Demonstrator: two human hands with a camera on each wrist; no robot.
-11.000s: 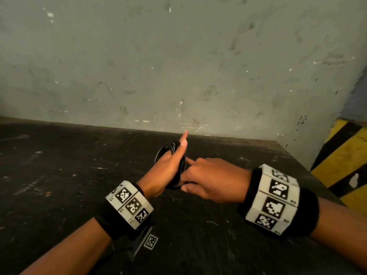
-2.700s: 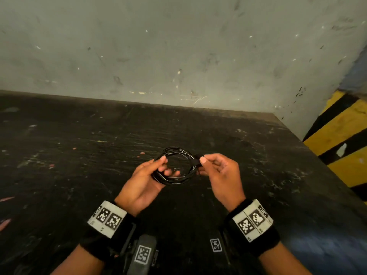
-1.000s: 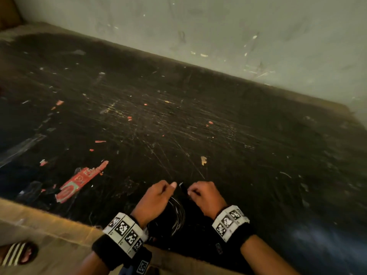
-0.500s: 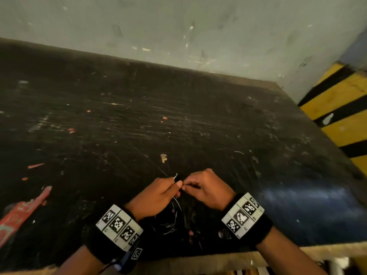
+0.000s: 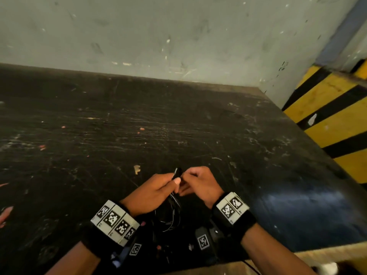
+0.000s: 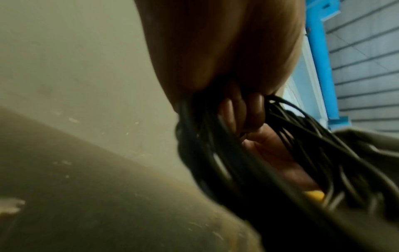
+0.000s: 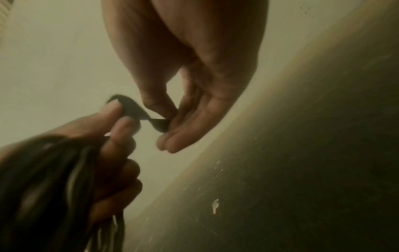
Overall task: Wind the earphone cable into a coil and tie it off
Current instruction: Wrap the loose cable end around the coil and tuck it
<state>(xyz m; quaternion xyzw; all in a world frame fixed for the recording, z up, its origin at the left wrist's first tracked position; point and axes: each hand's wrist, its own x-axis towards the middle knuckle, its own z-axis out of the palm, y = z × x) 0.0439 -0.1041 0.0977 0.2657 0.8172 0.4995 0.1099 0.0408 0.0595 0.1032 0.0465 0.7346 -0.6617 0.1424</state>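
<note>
Big scratched black table (image 5: 139,126) fills most of the head view, grey wall (image 5: 178,32) across the top, yellow-and-black striped barrier (image 5: 333,124) on the right edge. Both hands sit low in the center of the frame. The left hand (image 5: 153,192) has its fingers curled around the coiled black earphone cable (image 6: 248,153), loops hanging down below the fist toward the bottom of the frame. The right hand (image 5: 198,184) pinches one end of a short black strap (image 7: 138,112) between thumb and fingers; the strap's other end is pinched at the left hand's fingertips (image 7: 114,109), just above the coil.
</note>
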